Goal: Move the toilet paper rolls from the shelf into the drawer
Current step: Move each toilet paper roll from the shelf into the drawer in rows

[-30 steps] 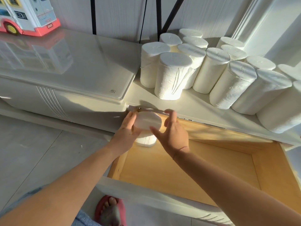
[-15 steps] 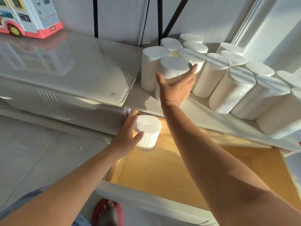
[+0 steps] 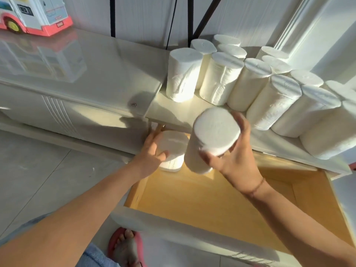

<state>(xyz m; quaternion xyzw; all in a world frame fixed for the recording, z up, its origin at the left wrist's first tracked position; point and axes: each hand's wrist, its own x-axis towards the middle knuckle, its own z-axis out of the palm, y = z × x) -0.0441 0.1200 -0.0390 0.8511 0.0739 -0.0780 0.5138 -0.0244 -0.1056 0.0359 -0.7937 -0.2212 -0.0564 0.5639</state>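
Several white toilet paper rolls (image 3: 250,85) stand packed together on the white shelf (image 3: 167,112). My right hand (image 3: 237,158) grips one roll (image 3: 210,139) and holds it tilted in the air, over the far left part of the open wooden drawer (image 3: 202,201). Another roll (image 3: 173,149) stands upright in the drawer's far left corner. My left hand (image 3: 152,151) rests against that roll's left side, thumb on its front.
A glossy white cabinet top (image 3: 77,74) lies left of the shelf, with a toy bus (image 3: 32,14) at its far end. Black cables (image 3: 189,18) run down the wall behind the rolls. My foot in a pink sandal (image 3: 125,247) is on the tiled floor by the drawer front.
My right hand left the first roll in the drawer, reached up to the shelf, took the front roll and brought it down over the drawer. My left hand stayed on the roll in the drawer.
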